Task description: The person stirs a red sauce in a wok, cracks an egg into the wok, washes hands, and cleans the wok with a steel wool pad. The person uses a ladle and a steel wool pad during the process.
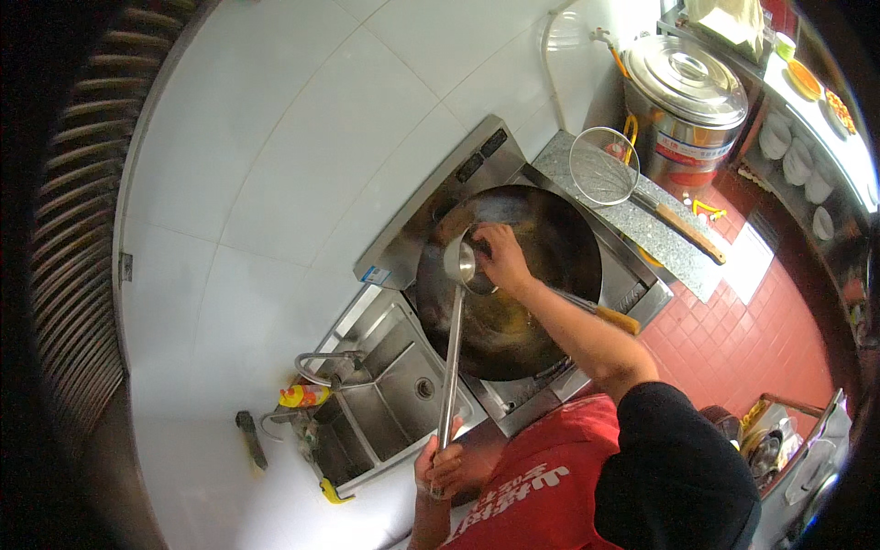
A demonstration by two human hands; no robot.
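My left hand (438, 462) grips the lower end of a long-handled metal ladle (450, 364), low in the view beside the sink. The ladle slants up over a large dark wok (550, 234) on a stainless steel stove (509, 141). My right hand (504, 256) is over the wok with curled fingers at the ladle bowl's rim. Whether those fingers pinch something or only touch the rim is hidden. A second utensil, with a wooden handle (617, 320), rests across the wok's edge beneath my right forearm; its far end is partly covered. Yellowish residue or liquid shows in the wok.
A steel sink (405, 412) with a faucet (316, 361) and a yellow bottle (302, 395) adjoins the stove. A wire-mesh strainer (605, 166) lies on a speckled stone counter (663, 237). Behind it stands a lidded steel pot (687, 89). Bowls (797, 161) sit on a shelf.
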